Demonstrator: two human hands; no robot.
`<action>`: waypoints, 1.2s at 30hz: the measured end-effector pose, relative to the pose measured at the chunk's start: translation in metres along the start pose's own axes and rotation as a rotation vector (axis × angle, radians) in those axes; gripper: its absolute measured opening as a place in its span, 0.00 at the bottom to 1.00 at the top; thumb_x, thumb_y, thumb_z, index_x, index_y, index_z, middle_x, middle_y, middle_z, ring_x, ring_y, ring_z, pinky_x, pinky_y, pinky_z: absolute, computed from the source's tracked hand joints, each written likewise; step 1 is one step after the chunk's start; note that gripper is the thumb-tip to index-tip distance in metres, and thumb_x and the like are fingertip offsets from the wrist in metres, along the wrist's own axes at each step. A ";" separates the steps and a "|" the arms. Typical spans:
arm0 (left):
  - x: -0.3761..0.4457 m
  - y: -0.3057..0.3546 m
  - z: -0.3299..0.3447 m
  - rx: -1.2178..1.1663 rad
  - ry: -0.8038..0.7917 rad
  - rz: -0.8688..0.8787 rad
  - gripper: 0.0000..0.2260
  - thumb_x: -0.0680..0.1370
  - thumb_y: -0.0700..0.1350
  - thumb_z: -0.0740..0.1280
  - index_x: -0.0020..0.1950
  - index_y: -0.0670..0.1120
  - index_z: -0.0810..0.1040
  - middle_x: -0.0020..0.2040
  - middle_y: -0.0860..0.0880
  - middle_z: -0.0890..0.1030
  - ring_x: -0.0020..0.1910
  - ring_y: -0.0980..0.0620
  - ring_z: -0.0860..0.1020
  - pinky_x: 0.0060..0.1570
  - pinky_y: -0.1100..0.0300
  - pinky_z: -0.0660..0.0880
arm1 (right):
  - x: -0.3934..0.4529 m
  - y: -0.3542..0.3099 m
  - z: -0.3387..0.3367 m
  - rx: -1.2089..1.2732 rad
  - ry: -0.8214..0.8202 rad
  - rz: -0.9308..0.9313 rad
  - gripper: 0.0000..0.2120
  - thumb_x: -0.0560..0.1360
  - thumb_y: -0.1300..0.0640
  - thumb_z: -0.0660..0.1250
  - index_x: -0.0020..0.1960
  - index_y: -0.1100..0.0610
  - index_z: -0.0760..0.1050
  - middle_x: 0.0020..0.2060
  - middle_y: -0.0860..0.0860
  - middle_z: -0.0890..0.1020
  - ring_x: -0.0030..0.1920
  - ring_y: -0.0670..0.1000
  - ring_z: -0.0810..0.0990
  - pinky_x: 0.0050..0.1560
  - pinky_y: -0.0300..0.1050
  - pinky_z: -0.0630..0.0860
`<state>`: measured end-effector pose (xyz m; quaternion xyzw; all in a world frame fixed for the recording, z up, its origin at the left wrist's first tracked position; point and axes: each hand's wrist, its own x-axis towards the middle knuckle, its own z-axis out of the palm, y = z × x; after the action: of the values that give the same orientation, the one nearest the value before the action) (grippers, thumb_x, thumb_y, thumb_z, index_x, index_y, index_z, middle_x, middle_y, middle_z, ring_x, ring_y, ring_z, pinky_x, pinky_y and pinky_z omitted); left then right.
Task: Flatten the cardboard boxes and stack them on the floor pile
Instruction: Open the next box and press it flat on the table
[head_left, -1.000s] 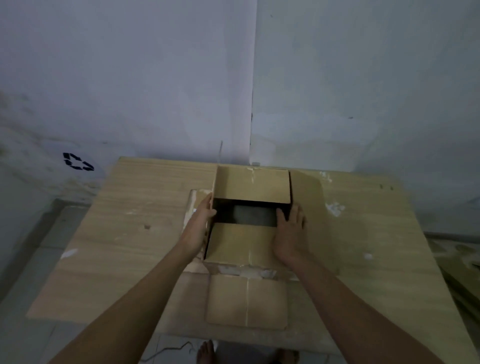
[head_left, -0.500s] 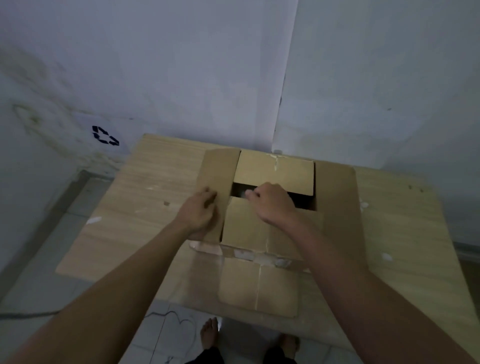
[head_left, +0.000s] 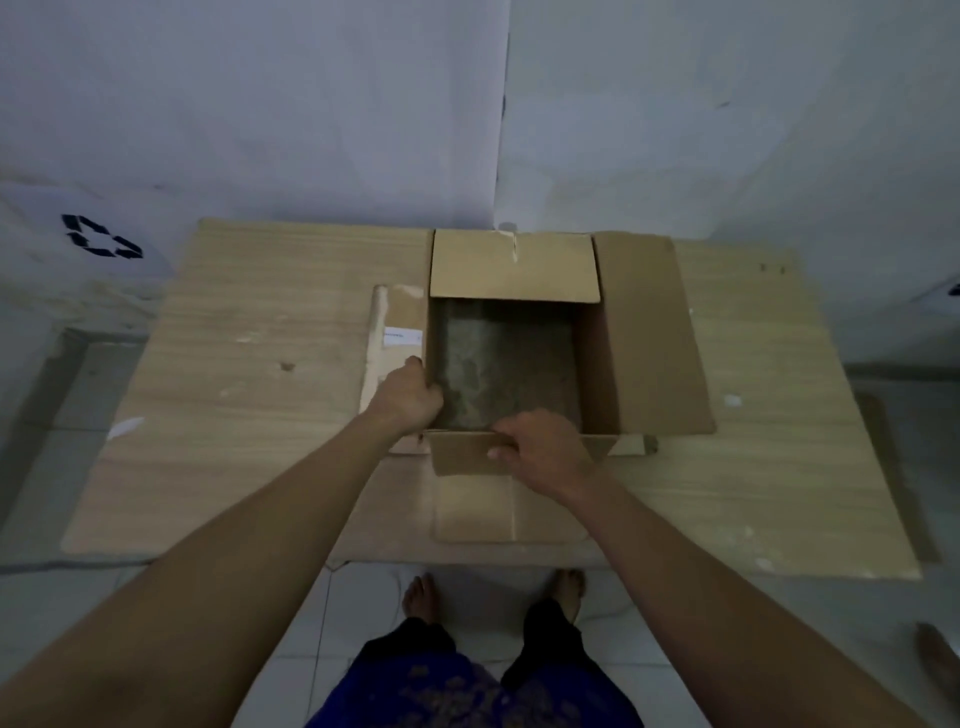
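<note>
An open brown cardboard box stands on a wooden table, its inside dark and empty. The far flap stands up, the right flap lies spread outward, and the left flap with a white label lies flat on the table. My left hand grips the box's left wall near the front corner, fingers curled over its edge. My right hand grips the top edge of the near flap, which is folded outward toward me.
The table sits against a white wall corner; a recycling symbol is printed on a white surface at the left. Pale floor tiles and my bare feet show below the table's front edge. Cardboard lies on the floor at the right.
The near and left flaps, which covered most of the opening, have been pulled outward, exposing the box interior. My right hand moved from the middle gap to the near flap's edge.
</note>
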<state>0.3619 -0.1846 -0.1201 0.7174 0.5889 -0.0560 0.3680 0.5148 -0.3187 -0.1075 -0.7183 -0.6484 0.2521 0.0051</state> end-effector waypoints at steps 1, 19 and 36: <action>0.000 -0.002 -0.001 0.028 0.021 -0.005 0.15 0.80 0.48 0.61 0.64 0.42 0.68 0.58 0.41 0.77 0.51 0.42 0.76 0.46 0.54 0.71 | 0.002 0.001 -0.002 0.025 -0.005 0.007 0.15 0.76 0.44 0.70 0.58 0.50 0.81 0.53 0.51 0.84 0.57 0.54 0.80 0.50 0.45 0.73; 0.109 0.064 -0.060 0.152 0.249 0.132 0.45 0.71 0.43 0.69 0.81 0.44 0.46 0.81 0.43 0.48 0.80 0.42 0.47 0.75 0.41 0.52 | 0.141 0.036 -0.108 0.007 0.303 0.000 0.33 0.75 0.60 0.66 0.78 0.56 0.58 0.79 0.55 0.58 0.79 0.56 0.53 0.79 0.56 0.50; 0.110 0.053 -0.022 0.093 0.335 0.074 0.46 0.72 0.44 0.70 0.81 0.43 0.44 0.81 0.47 0.52 0.80 0.49 0.49 0.75 0.38 0.40 | 0.235 0.078 -0.148 -0.205 0.604 0.060 0.35 0.78 0.54 0.62 0.82 0.53 0.52 0.81 0.58 0.46 0.80 0.61 0.44 0.78 0.64 0.47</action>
<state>0.4343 -0.0850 -0.1354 0.7540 0.6121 0.0507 0.2329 0.6493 -0.0642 -0.0882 -0.7764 -0.6179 -0.0390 0.1178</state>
